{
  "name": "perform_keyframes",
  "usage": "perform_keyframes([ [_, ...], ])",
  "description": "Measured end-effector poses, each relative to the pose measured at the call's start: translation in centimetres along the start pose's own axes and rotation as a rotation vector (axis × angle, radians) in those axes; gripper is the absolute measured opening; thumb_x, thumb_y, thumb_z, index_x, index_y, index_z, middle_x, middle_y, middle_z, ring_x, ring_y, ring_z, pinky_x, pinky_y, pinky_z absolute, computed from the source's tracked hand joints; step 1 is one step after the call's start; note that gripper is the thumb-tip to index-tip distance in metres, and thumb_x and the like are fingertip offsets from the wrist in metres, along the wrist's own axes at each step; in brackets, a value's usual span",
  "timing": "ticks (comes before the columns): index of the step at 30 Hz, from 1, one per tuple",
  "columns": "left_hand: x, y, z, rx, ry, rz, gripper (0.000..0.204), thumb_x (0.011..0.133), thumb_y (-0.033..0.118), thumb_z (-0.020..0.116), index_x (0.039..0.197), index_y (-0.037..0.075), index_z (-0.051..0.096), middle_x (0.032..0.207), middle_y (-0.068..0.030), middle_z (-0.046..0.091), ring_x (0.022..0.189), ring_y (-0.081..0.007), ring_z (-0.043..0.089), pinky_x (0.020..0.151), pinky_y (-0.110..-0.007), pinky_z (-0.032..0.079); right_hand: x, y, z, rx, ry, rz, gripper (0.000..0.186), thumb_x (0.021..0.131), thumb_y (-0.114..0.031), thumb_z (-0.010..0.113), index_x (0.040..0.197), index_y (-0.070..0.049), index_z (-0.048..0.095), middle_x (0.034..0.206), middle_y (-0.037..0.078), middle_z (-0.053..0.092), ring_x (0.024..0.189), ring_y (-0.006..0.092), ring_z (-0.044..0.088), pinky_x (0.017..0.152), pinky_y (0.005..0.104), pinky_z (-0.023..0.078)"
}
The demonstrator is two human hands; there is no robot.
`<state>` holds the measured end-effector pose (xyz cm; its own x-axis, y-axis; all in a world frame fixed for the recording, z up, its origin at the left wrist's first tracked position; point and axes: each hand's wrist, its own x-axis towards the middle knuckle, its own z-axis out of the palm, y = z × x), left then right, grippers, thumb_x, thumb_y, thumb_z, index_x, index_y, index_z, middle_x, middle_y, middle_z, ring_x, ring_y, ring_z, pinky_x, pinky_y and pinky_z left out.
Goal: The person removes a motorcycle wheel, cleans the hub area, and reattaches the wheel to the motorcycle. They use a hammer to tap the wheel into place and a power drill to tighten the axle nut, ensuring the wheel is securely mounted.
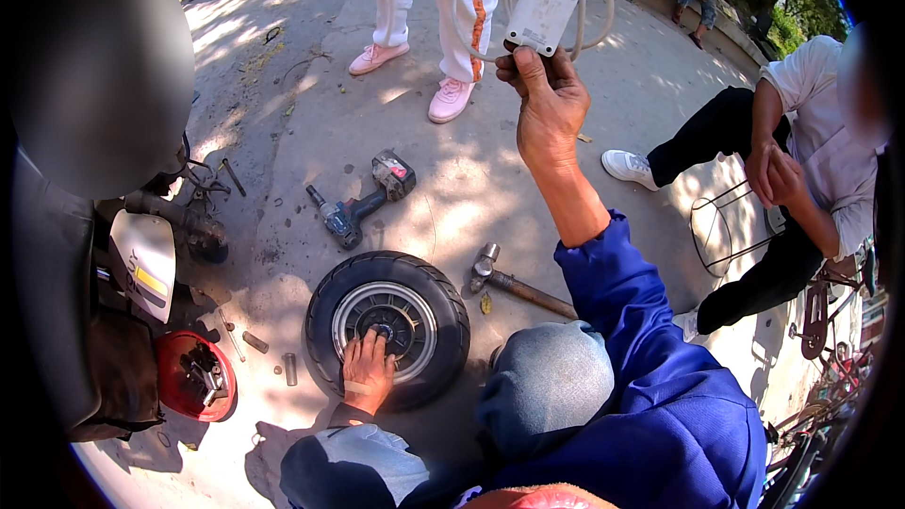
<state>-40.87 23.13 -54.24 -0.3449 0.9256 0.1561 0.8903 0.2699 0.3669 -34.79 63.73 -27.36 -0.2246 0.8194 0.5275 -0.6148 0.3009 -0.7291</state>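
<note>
In my raised right hand (547,99) is a white controller box (542,14), pinched at its lower edge between thumb and fingers. Pale cables (603,14) loop around the box. Below, a wheel (443,297) with a black tyre and a silver rim lies flat on the ground. My left hand (370,369) reaches over its near side, with the fingers closed at the dark axle (383,331) in the hub's middle. The fingertips partly hide the axle. A bandage strip wraps one finger of that hand.
A cordless impact wrench (353,210) lies beyond the wheel, a hammer (518,288) to its right. Left are a red bowl (168,363) of metal parts, loose sockets (289,369) and a vehicle (57,320). One person stands ahead; another sits right beside a wire-frame stool (721,226).
</note>
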Motion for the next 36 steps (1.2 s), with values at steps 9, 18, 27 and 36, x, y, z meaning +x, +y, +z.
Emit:
perform_keyframes([
  [9,0.1,0.1,0.0,-0.004,0.006,0.005,0.049,0.085,0.015,0.074,0.130,-0.001,0.061,0.141,-0.0191,0.056,0.123,-0.0442,0.054,0.109,-0.051,0.042,0.4,-0.2,0.1,0.026,0.003,-0.002,0.030,0.097,-0.013,0.074,0.121,0.003,0.066,0.100,0.009,0.075,0.083,0.0170,0.072,0.078,0.0327,0.060],
  [18,0.1,0.1,-0.1,-0.002,-0.010,-0.005,0.049,0.084,0.015,0.074,0.130,0.000,0.061,0.141,-0.0196,0.056,0.123,-0.0442,0.055,0.109,-0.051,0.042,0.8,-0.2,-0.1,-0.035,0.019,-0.009,0.030,0.096,-0.012,0.076,0.121,0.002,0.067,0.101,0.009,0.075,0.085,0.0167,0.071,0.078,0.0328,0.059],
  [27,0.0,0.1,0.0,-0.004,-0.013,0.002,0.051,0.085,0.016,0.073,0.132,0.000,0.061,0.144,-0.0195,0.054,0.123,-0.0438,0.054,0.109,-0.052,0.042,0.9,0.2,-0.2,0.013,-0.001,0.011,0.032,0.096,-0.012,0.075,0.123,0.004,0.066,0.101,0.009,0.074,0.083,0.0174,0.071,0.078,0.0335,0.061],
  [36,0.2,0.3,-0.2,-0.027,-0.013,0.017,0.052,0.085,0.015,0.074,0.132,0.000,0.061,0.144,-0.0194,0.054,0.123,-0.0436,0.054,0.109,-0.052,0.042,1.2,1.2,-0.7,0.027,-0.017,0.053,0.035,0.098,-0.010,0.072,0.128,0.004,0.061,0.103,0.011,0.073,0.085,0.0199,0.072,0.078,0.0341,0.062],
])
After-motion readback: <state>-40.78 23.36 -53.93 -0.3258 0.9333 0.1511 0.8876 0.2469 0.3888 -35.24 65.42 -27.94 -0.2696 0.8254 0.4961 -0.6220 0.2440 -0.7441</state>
